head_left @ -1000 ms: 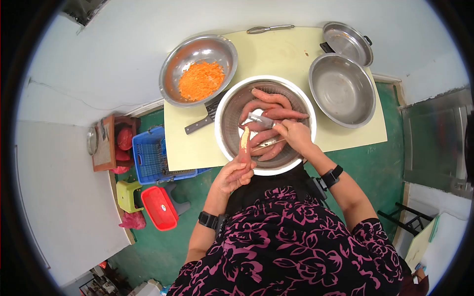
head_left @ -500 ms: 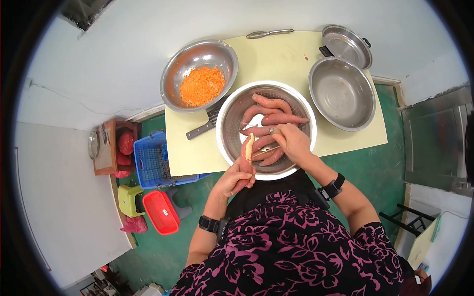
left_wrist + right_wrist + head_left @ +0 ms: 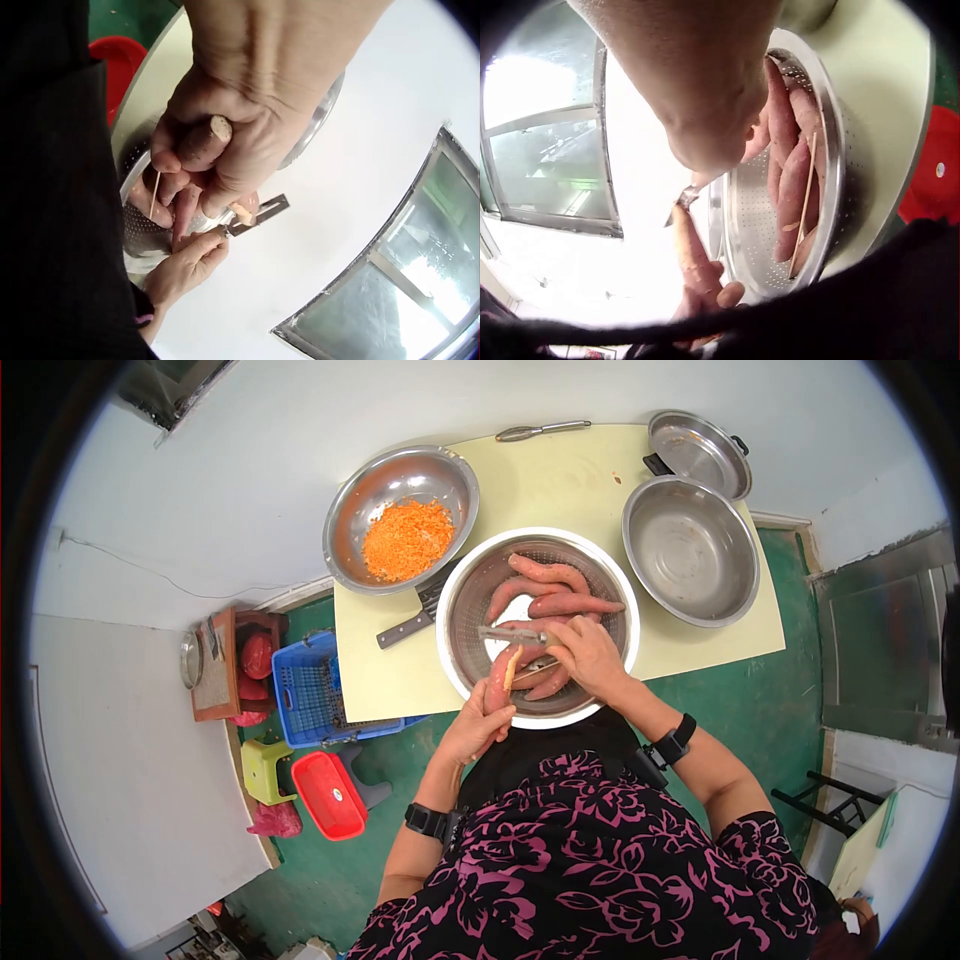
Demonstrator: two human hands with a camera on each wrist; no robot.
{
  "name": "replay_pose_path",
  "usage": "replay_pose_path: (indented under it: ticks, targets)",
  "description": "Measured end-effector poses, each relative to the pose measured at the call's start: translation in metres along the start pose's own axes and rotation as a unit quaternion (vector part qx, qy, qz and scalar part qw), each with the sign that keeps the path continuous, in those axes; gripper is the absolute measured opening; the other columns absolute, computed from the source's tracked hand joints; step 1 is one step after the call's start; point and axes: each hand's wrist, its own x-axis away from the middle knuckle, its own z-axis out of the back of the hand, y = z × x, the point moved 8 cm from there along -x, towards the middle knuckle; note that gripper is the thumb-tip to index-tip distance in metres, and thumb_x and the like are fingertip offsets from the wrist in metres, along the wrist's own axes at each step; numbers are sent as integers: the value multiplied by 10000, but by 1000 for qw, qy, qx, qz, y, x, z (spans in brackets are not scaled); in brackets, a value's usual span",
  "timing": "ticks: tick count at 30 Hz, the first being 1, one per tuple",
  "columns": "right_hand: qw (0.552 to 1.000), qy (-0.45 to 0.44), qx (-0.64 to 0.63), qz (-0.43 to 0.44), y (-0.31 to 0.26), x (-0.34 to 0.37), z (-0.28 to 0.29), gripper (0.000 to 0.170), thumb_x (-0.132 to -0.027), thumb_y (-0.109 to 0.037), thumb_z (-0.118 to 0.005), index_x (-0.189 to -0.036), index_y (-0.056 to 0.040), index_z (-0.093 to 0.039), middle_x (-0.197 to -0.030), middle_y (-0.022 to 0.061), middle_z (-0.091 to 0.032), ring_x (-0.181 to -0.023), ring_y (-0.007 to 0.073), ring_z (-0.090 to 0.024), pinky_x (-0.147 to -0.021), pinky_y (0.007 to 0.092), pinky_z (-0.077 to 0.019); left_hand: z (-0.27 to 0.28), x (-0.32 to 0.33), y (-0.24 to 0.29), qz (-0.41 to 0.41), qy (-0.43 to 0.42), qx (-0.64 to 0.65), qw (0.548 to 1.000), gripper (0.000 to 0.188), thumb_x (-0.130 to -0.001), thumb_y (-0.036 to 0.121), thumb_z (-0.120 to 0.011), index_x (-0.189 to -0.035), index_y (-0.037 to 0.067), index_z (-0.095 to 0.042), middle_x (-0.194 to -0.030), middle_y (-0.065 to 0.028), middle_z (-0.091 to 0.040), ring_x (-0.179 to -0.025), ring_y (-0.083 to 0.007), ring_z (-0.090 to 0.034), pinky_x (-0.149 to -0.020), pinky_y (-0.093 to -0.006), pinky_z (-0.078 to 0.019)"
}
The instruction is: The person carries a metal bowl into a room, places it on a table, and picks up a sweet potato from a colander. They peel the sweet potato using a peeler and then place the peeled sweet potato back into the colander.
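Note:
Over the near left rim of a perforated steel basin (image 3: pixel 450 670), the left hand (image 3: pixel 476 732) grips a sweet potato (image 3: pixel 498 678) with a pale peeled strip. Its cut end (image 3: pixel 220 128) pokes out of that fist in the left wrist view. The right hand (image 3: pixel 592 656) holds a metal peeler (image 3: pixel 505 633) by its handle; in the right wrist view the peeler blade (image 3: pixel 686 197) lies at the sweet potato's tip. Several unpeeled sweet potatoes (image 3: pixel 575 604) lie in the basin, and a thin stick (image 3: pixel 804 206) rests across them.
A bowl of orange shreds (image 3: pixel 408 540) stands at the back left, with a knife (image 3: pixel 404 629) near it. An empty steel basin (image 3: pixel 690 550), a lidded-looking pan (image 3: pixel 700 450) and a whisk (image 3: pixel 543 430) are on the table (image 3: pixel 400 695). A blue crate (image 3: pixel 305 690) stands on the floor.
The peeler has moved from above the sweet potatoes to the tip of the held one. The left hand has shifted slightly, still gripping, and the sweet potato's peeled strip has turned rightward.

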Motion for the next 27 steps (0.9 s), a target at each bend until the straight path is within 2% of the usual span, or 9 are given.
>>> replay_pose_path:
  ticks: [2,4,7,13,15,18,22,24,27]
  targets:
    - [998,-13,0,-54,27,13,-8,222,-816,-219,-560,-997,-92,-553,-845,128,-516,-799,321,-520,-709,408,-408,-8,7,11,-15,-1,38,999,429,-840,56,-566,-1198,65,-329,-774,-22,-466,-566,-81,-465,-473,-203,-394]
    - [996,-11,-8,-89,45,18,-12,218,-834,-221,-542,-1003,-83,-552,-847,139,-524,-798,338,-530,-712,419,-414,11,-4,2,-9,13,-16,1000,406,-838,51,-564,-1177,60,-341,-768,-20,-463,-561,-81,-462,-476,-210,-398]
    - [993,6,-93,-72,9,-5,5,231,-830,-216,-544,-1020,-84,-554,-863,128,-526,-824,324,-524,-734,411,-407,17,-3,4,-17,29,-41,999,362,-835,45,-562,-1134,53,-359,-748,-17,-455,-545,-79,-453,-469,-205,-387]
    - [996,-13,-82,-41,-6,-9,0,258,-825,-208,-547,-1050,-83,-556,-881,110,-520,-867,296,-503,-778,400,-382,20,-5,6,-40,65,-118,990,387,-819,43,-585,-1147,62,-381,-782,-28,-480,-569,-82,-468,-486,-204,-376]
    - [998,-8,-55,-23,-9,-10,4,260,-823,-211,-549,-1048,-84,-559,-879,110,-519,-858,298,-503,-776,400,-383,24,-4,9,-54,99,-205,972,395,-802,45,-607,-1142,52,-405,-828,-53,-518,-635,-116,-517,-547,-234,-419]
    - [999,-5,-41,-22,-11,-9,8,255,-820,-219,-551,-1037,-86,-564,-882,108,-519,-859,296,-504,-776,395,-385,18,5,40,-253,170,-396,866,392,-776,53,-633,-1118,24,-442,-915,-99,-560,-794,-187,-562,-691,-292,-450]
    - [995,20,-87,-33,-8,-5,7,251,-820,-234,-548,-1019,-83,-571,-865,116,-528,-844,308,-523,-756,404,-402,22,8,42,-245,199,-414,854,411,-757,50,-644,-1118,14,-452,-988,-134,-559,-917,-226,-550,-797,-325,-435]
    - [996,-29,-39,-78,14,6,-4,252,-832,-242,-537,-1016,-72,-569,-870,136,-545,-841,327,-536,-748,417,-413,18,14,48,-268,209,-419,842,415,-753,47,-645,-1119,13,-451,-996,-136,-549,-913,-220,-550,-793,-321,-436]
    - [987,-35,-47,-152,38,20,-4,259,-854,-252,-514,-1016,-56,-564,-889,166,-567,-844,353,-548,-746,433,-423,21,16,56,-234,233,-314,890,405,-754,35,-640,-1112,10,-453,-1000,-129,-538,-924,-225,-545,-803,-314,-432]
